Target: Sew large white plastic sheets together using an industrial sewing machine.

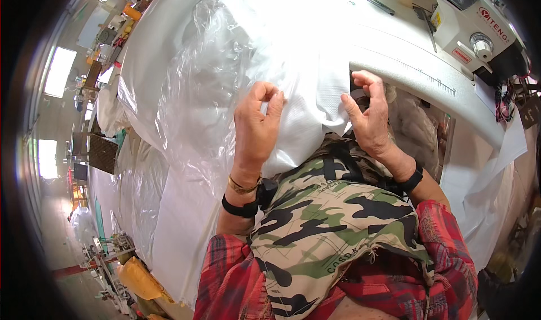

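White textured fabric (332, 97) lies in front of me, its edge folded down toward my lap. My left hand (256, 125) is over the fabric's left part, thumb and forefinger closed in a pinch on the cloth; the other fingers are curled. Beyond the fabric's right edge is my right hand (371, 114), open, its thumb apart from the bent fingers and nothing visible between them. Clear plastic sheeting (194, 89) spreads crumpled to the left of my left hand. I wear a camouflage apron (332, 224) below both hands.
A white sewing machine (468, 32) stands at the far right, with a ruler scale (417, 75) along the table edge near it. Dark snips (376, 3) lie at the back. White cloth (484, 173) hangs at right; a yellow bundle (141, 278) lies at lower left.
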A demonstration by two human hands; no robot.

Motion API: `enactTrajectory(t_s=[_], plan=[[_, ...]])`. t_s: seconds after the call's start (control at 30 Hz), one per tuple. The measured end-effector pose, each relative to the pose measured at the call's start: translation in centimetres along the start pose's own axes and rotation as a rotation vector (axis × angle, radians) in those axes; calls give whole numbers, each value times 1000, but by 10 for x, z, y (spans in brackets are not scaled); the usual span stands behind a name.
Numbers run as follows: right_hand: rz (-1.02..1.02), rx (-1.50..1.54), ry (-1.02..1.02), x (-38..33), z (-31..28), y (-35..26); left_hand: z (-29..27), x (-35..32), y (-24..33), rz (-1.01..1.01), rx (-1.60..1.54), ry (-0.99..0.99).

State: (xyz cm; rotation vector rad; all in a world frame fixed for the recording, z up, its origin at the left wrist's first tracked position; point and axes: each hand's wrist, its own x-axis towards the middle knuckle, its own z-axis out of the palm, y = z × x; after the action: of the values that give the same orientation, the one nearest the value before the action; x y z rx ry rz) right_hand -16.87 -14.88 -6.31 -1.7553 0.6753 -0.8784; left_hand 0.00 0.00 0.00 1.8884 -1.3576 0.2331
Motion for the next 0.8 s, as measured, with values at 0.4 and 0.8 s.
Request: enactTrajectory(t_s=[0.4, 0.8], plan=[[129, 255, -504, -7, 18, -45, -2, -12, 4, -599, -792, -260], [-683, -258, -531, -21, 26, -33, 12, -16, -2, -634, -707, -466]])
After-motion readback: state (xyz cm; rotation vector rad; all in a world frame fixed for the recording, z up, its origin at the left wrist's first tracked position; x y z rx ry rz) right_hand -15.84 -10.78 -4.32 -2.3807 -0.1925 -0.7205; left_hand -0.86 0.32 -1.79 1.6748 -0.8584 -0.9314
